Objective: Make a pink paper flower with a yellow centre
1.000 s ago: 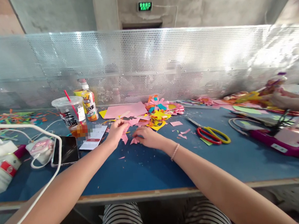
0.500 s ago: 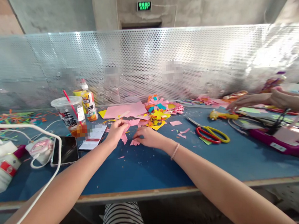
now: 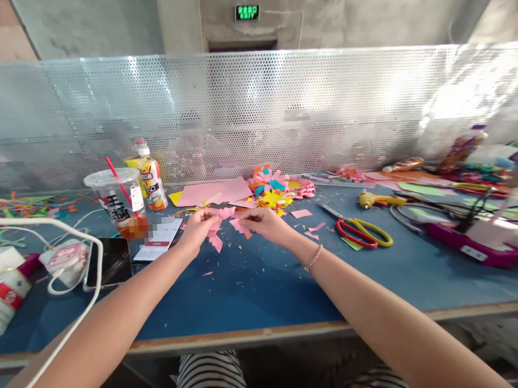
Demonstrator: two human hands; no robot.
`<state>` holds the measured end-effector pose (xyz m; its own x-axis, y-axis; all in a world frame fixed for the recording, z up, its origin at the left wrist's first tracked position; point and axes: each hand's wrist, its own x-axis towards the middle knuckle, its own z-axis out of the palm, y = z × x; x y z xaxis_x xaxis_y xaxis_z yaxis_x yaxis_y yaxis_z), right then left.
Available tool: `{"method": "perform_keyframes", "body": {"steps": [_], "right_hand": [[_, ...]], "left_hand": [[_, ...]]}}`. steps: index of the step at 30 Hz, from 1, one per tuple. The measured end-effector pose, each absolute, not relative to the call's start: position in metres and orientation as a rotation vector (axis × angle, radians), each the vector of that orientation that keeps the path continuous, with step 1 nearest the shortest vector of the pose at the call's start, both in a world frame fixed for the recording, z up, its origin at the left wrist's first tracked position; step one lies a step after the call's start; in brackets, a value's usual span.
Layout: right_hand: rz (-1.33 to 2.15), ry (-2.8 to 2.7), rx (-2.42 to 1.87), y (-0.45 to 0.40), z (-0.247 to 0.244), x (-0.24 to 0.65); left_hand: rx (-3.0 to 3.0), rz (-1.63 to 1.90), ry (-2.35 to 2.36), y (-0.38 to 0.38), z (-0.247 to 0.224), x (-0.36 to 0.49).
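Over the middle of the blue table, my left hand (image 3: 198,229) is closed in a pinch on a cut piece of pink paper (image 3: 216,238) with jagged edges. Facing it, my right hand (image 3: 263,223), a bracelet on its wrist, pinches a second pink paper piece (image 3: 240,225); its fingers hide part of it. A narrow gap separates the two pieces. Just behind my hands lie paper flowers (image 3: 267,180) in pink, orange and blue, a yellow paper flower (image 3: 275,199) and a flat pink sheet (image 3: 214,192).
Red-and-yellow scissors (image 3: 363,233) lie to the right, near a yellow glue gun (image 3: 379,199) and a purple power strip (image 3: 475,247). On the left stand a drink cup (image 3: 116,201) and a bottle (image 3: 152,181), beside two phones (image 3: 108,262). A perforated metal screen (image 3: 244,112) runs behind.
My right hand has moved up and slightly right with its pink paper piece, while my left hand stays nearly in place. Another person's hands at the right have drawn back out of view.
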<state>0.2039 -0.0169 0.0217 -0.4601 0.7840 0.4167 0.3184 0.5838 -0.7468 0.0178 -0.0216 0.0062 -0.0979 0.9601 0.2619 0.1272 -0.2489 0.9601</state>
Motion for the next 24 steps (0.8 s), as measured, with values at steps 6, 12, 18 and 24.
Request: {"method": "perform_keyframes", "body": {"steps": [6, 12, 18, 24], "right_hand": [[1.126, -1.591, -0.788, -0.018, 0.024, 0.209], [1.403, -1.346, -0.742, -0.026, 0.025, 0.204], [1.506, -1.283, -0.727, -0.031, 0.022, 0.194], [1.545, -1.283, -0.718, -0.034, 0.02, 0.189]], "left_hand": [[1.58, 1.15, 1.482, -0.019, -0.001, 0.018], [1.984, 1.041, 1.58, -0.024, 0.004, 0.02], [1.958, 1.207, 1.268, -0.039, 0.018, 0.025], [1.825, 1.195, 1.078, -0.047, 0.021, 0.029]]}}
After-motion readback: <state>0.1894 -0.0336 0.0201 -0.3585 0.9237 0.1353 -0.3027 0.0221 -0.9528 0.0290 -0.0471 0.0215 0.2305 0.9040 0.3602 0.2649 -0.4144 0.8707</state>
